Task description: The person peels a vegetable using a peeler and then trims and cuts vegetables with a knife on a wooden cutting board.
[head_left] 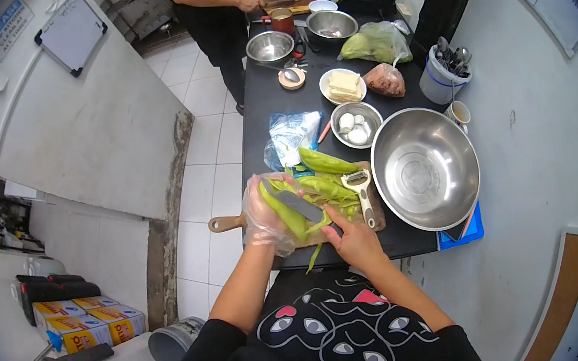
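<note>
My left hand (266, 209), in a clear plastic glove, is closed round a long pale-green vegetable (283, 213). In my right hand (355, 239) is a knife (298, 207), gripped by its handle, its broad grey blade lying against the vegetable. Both hands are over a wooden cutting board (227, 223) with its handle to the left. Green peelings and strips (326, 189) cover much of the board. A white peeler (364, 200) lies on them at the right, and another long green vegetable (328, 161) rests behind.
A large steel bowl (431, 219) stands at right. Behind the board are a plastic packet (294, 134), a bowl with eggs (354, 128), a dish of pale yellow blocks (344, 87) and a bagged green vegetable (377, 43). Another person (208, 8) works at a far board.
</note>
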Motion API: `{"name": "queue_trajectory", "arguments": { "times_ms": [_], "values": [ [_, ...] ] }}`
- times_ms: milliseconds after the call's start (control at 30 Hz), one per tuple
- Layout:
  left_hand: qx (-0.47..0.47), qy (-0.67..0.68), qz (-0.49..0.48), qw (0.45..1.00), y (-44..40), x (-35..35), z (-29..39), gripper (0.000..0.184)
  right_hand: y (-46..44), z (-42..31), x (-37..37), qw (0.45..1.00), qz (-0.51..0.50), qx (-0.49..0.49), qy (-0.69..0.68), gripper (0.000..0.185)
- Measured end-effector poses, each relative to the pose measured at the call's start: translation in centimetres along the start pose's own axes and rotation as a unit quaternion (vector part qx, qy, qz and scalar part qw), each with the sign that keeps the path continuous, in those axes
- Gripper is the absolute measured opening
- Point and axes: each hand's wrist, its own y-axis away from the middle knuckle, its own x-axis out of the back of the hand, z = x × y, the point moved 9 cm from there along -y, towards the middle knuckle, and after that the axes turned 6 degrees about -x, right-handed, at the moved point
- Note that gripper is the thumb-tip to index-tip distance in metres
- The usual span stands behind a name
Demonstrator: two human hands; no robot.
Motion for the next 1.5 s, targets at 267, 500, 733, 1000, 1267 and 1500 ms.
{"name": "queue_trajectory", "arguments": {
  "times_ms": [267,500,733,1000,1267,1500],
  "values": [
    [0.061,0.023,0.011,0.998,0.4,0.4,-0.7,0.047,-0.5,0.8,-0.6,1.0,0.018,0.013,0.018,0.049],
    [0.173,0.089,0.035,0.98,0.1,2.7,-3.4,0.051,-0.7,1.6,-1.1,0.999,-0.018,-0.026,0.007,0.048],
    [0.085,-0.22,0.15,0.96,2.6,7.2,-3.8,0.064,-0.6,1.6,-2.3,0.999,-0.022,-0.017,0.025,0.048],
    [0.017,-0.604,0.133,0.785,2.5,8.5,-1.0,0.065,-0.8,2.4,-4.6,0.999,-0.049,-0.012,0.014,0.049],
    [0.035,-0.591,0.031,0.805,0.2,13.8,-6.5,0.062,-4.3,1.8,-7.9,0.991,-0.13,-0.027,-0.02,0.044],
    [-0.056,-0.543,0.013,0.838,1.5,11.9,-6.6,0.054,-7.9,3.6,-10.4,0.99,-0.101,-0.072,-0.07,0.044]
  ]
}}
